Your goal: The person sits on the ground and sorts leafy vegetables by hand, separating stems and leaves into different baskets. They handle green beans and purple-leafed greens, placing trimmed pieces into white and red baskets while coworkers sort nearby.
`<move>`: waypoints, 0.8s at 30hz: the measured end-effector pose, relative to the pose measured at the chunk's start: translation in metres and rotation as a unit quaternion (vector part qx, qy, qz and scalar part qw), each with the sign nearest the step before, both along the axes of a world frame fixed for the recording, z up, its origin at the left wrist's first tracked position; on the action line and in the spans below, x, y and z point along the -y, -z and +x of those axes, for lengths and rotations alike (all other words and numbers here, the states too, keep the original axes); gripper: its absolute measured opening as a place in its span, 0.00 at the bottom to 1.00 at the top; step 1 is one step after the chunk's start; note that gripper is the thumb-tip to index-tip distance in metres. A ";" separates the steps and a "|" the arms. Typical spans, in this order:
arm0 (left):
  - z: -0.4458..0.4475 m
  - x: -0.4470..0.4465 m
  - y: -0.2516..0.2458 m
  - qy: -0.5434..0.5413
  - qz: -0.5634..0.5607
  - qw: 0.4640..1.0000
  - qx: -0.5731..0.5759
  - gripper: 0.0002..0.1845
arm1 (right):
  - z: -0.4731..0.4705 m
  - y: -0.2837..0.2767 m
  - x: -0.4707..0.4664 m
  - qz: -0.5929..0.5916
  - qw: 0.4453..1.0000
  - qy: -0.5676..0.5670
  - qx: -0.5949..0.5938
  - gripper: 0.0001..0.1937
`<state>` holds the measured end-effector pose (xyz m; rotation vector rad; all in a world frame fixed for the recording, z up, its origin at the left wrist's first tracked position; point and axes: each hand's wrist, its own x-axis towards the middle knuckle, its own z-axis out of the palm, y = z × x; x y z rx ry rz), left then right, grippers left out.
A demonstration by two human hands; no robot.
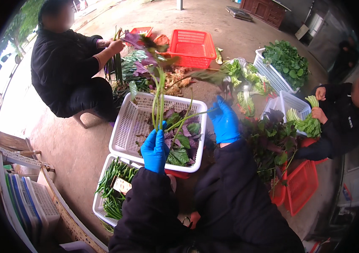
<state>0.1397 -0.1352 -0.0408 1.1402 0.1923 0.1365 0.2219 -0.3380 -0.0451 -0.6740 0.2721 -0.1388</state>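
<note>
My left hand [156, 150], in a blue glove, grips a few long green stems [158, 107] of a purple-leaved herb, upright over a white plastic basket [116, 139]. Their leafy tops reach up and blur. Another stem [189, 118] slants from this hand to my right hand [225, 121], also blue-gloved, its fingers pointing upward. That stem meets the right hand near the thumb; whether it is pinched there is unclear. Loose purple-and-green leaves [182, 142] fill the right side of the basket. Right of my forearm stands a large bunch of the same herb [267, 142].
Green chili peppers [116, 189] fill a white basket at left. A seated person [69, 69] handles stems at upper left; another [334, 120] holds greens at right. Red baskets [192, 47] [301, 186], leafy vegetables [245, 79] and a rack of plastic baskets [37, 199] surround me.
</note>
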 end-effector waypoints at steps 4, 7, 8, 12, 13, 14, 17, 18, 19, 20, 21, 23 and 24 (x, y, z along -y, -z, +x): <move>0.002 -0.004 -0.004 -0.017 -0.009 1.000 0.000 0.13 | 0.003 0.003 0.003 -0.021 1.000 0.009 -0.015 0.05; 0.005 -0.005 -0.005 -0.032 -0.022 0.999 0.000 0.13 | 0.001 0.004 0.002 -0.041 0.999 0.015 -0.019 0.05; 0.006 -0.006 -0.007 -0.035 -0.019 0.999 -0.006 0.14 | 0.000 0.003 0.001 -0.046 0.999 0.012 -0.017 0.05; 0.004 -0.018 -0.014 -0.033 -0.010 0.999 -0.042 0.12 | -0.001 0.002 -0.003 -0.073 0.996 -0.034 -0.030 0.07; 0.005 -0.020 -0.015 -0.044 -0.004 0.995 -0.091 0.11 | -0.001 0.001 -0.003 -0.077 0.995 -0.046 -0.036 0.07; 0.003 -0.021 -0.016 -0.050 0.001 0.994 -0.095 0.10 | -0.001 0.001 -0.003 -0.082 0.994 -0.057 -0.042 0.07; 0.006 -0.020 -0.015 -0.073 0.099 0.986 -0.109 0.09 | -0.001 -0.001 0.000 -0.090 0.989 -0.104 -0.053 0.12; 0.007 -0.022 -0.014 -0.071 0.104 0.986 -0.106 0.09 | -0.002 -0.003 0.003 -0.178 0.972 -0.126 -0.087 0.13; 0.008 -0.023 -0.012 -0.067 0.105 0.988 -0.093 0.08 | -0.003 -0.005 0.006 -0.264 0.946 -0.146 -0.120 0.15; 0.008 -0.024 -0.010 -0.063 0.107 0.989 -0.081 0.08 | -0.005 -0.008 0.010 -0.342 0.915 -0.164 -0.141 0.16; 0.008 -0.026 -0.008 -0.059 0.108 0.990 -0.068 0.08 | -0.006 -0.011 0.013 -0.440 0.878 -0.131 -0.138 0.16; 0.009 -0.028 -0.003 -0.057 0.120 0.991 -0.034 0.07 | -0.009 -0.018 0.016 -0.613 0.776 -0.062 -0.135 0.16; 0.009 -0.029 -0.001 -0.046 0.104 0.993 -0.024 0.06 | -0.011 -0.021 0.015 -0.659 0.748 0.021 -0.081 0.15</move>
